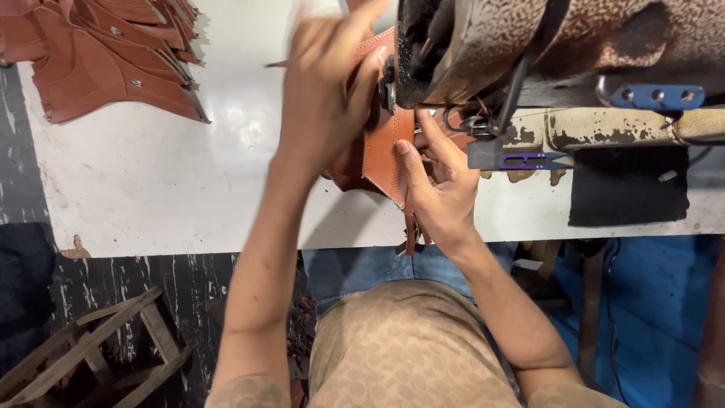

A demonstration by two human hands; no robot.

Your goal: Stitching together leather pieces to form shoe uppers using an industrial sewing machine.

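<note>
A brown leather piece [380, 147] with a stitched edge lies under the head of a worn, rusty sewing machine [529, 38] on a white table [151, 181]. My left hand [328, 91], blurred, is laid over the upper left part of the leather near the needle area. Against the lower right edge of the piece my right hand [438, 185] presses with thumb and fingers, close to the machine's foot. A narrow brown strap [410, 230] hangs off the table's front edge below my right hand.
A stack of similar brown leather pieces [113, 53] lies at the table's far left corner. A purple thread snip [525, 160] rests beside the machine, next to a black pad [627, 185]. A wooden frame [91, 347] stands on the floor at the lower left.
</note>
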